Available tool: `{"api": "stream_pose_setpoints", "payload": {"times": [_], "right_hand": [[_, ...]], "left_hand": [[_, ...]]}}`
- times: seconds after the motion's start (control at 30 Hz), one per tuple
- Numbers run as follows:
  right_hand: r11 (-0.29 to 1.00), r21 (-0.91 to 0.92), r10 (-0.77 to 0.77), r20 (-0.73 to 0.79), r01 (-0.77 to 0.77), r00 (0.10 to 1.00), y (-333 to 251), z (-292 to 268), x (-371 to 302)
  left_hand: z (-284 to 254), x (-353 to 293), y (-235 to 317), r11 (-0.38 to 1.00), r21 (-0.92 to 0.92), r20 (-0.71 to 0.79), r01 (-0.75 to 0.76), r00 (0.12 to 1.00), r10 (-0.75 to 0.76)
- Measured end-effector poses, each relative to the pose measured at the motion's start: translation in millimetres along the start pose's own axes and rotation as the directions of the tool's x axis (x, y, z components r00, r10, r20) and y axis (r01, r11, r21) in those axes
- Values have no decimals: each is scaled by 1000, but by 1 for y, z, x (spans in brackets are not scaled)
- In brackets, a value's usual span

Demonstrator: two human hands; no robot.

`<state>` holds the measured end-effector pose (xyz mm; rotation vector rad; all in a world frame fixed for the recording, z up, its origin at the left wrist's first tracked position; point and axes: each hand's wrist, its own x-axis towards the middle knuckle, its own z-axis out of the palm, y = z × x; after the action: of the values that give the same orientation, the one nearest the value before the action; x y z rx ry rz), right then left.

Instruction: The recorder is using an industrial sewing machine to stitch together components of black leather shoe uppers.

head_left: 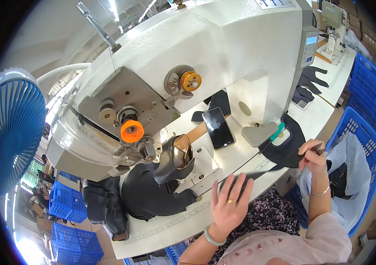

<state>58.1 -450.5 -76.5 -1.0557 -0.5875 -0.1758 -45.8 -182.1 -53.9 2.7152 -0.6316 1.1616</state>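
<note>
My right hand (313, 157) is closed on the edge of a curved black leather-like piece (288, 143) near the table's right front edge. My left hand (231, 204) has its fingers stretched out, close over a narrow dark strip (258, 173) that runs between the two hands. Whether that strip belongs to the curved piece I cannot tell. A green-handled tool (277, 131) with a thin shaft lies against the curved piece. Left of my hands, a black shoe upper (174, 163) sits under the sewing machine head (139, 148), beside a larger black piece (148, 192).
A dark phone (218, 128) lies on the machine bed. More black pieces (106, 203) hang over the table's left end. On the right stands a blue crate (371, 145) with a plastic bag (344, 176). A blue fan (18, 132) is at the far left.
</note>
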Motion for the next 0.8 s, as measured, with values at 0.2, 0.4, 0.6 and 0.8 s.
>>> {"api": "stream_pose_setpoints", "payload": {"times": [0.2,0.4,0.6,0.8], "right_hand": [[780,-554,294,-88,-292,952,8,-22,5],[501,-826,238,-155,-258,959,2,-12,11],[573,-793,341,-1,-208,940,6,6,16],[653,-694,164,-262,-304,951,51,26,15]], "left_hand": [[26,-16,6,920,-343,418,188,908,-30],[32,-25,12,996,-83,463,25,886,16],[26,-32,12,1000,-7,601,25,799,-16],[31,-30,-11,992,96,452,83,884,-118]]}}
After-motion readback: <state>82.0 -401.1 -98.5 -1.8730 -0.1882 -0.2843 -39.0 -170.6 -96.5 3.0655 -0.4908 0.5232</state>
